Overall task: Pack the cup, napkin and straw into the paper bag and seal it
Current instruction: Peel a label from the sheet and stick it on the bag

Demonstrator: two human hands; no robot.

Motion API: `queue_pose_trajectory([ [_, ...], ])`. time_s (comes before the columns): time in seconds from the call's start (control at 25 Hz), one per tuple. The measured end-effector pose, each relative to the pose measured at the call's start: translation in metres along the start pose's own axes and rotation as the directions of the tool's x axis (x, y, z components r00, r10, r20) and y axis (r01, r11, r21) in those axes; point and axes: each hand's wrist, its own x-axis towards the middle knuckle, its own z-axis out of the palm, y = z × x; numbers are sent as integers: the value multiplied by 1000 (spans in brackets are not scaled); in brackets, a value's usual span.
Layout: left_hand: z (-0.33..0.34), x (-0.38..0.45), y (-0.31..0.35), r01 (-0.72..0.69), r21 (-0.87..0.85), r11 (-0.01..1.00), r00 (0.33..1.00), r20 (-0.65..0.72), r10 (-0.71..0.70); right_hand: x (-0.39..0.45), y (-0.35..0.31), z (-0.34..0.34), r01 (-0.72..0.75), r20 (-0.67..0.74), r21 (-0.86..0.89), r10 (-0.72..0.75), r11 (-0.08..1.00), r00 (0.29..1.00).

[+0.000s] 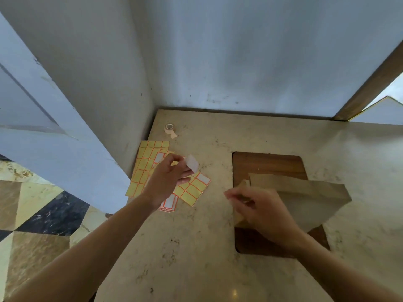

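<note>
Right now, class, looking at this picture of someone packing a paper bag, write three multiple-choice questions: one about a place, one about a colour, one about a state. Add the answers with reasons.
1. Where does the paper bag lie?
A. on the wooden board
B. on the floor
C. against the wall

2. What colour are the sticker sheets?
A. blue with black borders
B. yellow with orange borders
C. green with white borders

3. What is the left hand doing?
A. resting flat on the counter
B. gripping the tape roll
C. pinching a peeled white sticker

Answers:
1 A, the board shows around the bag.
2 B, yellow cells outlined in orange.
3 C, the sticker hangs from its fingers above the sheets, while the tape roll sits untouched near the corner.
</note>
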Motion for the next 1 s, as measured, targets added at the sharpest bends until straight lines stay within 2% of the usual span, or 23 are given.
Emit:
queue_pose_trajectory([
  [0.08,21,3,12,-42,56,998,998,51,39,-13,13,-45,125,-150,-225,-161,966,976],
  [0.12,33,5,17,-61,93,994,995,81,53,-20,24,-67,124,-196,-329,-196,936,961],
  [0.16,44,5,22,-79,128,989,992,109,65,-26,36,-83,101,-215,-418,-207,903,954],
  [0.24,65,8,31,-116,197,973,985,151,87,-37,60,-108,74,-163,-542,-191,837,968],
  [0.36,92,17,42,-162,308,937,978,177,111,-53,88,-115,120,-47,-604,-186,788,981],
  [0.64,141,38,51,-278,467,840,948,273,163,-48,122,-99,209,-55,-613,-305,762,951],
  [0.76,151,44,48,-382,572,726,910,369,188,-45,129,-93,218,-52,-565,-298,796,953],
  [0.84,157,45,48,-481,638,602,863,467,194,-49,129,-88,230,-50,-543,-304,808,951],
  [1.0,170,46,42,-741,608,284,668,711,220,-69,126,-77,226,-82,-509,-308,830,948],
])
